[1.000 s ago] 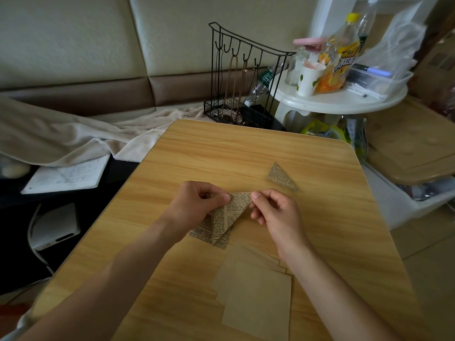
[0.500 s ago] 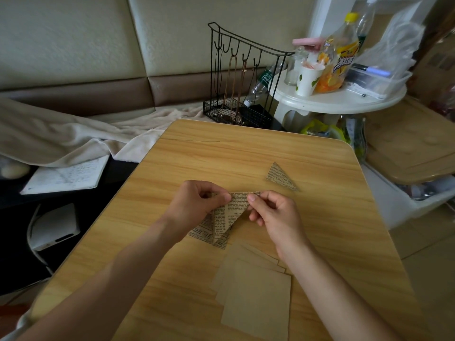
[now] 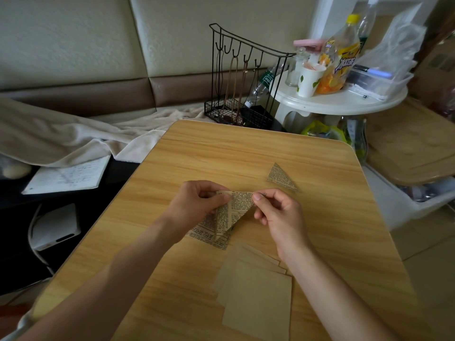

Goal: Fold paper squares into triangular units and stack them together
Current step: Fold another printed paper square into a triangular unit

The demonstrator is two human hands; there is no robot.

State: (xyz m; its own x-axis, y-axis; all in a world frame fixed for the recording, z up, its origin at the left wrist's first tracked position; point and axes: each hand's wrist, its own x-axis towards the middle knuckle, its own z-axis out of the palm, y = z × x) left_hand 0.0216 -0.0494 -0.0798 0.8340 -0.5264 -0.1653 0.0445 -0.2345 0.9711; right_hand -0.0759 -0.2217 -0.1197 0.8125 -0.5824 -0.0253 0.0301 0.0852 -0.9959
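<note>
While both hands are working at the middle of the wooden table (image 3: 246,153), the newsprint paper (image 3: 230,214) is lying between them, its straight upper edge running left to right and its point aiming toward the person. The left hand (image 3: 197,205) is pinching the upper left corner with curled fingers; the right hand (image 3: 278,212) is pinching the upper right corner between thumb and forefinger. Neither hand is nearer; the coming fold is likely turning on that shared upper edge. One finished triangular unit (image 3: 280,177) is lying well apart, beyond the right hand. Blank squares (image 3: 256,291) are waiting near the right forearm. The left hand is hiding the paper's left flap, so the layer count is unclear.
</note>
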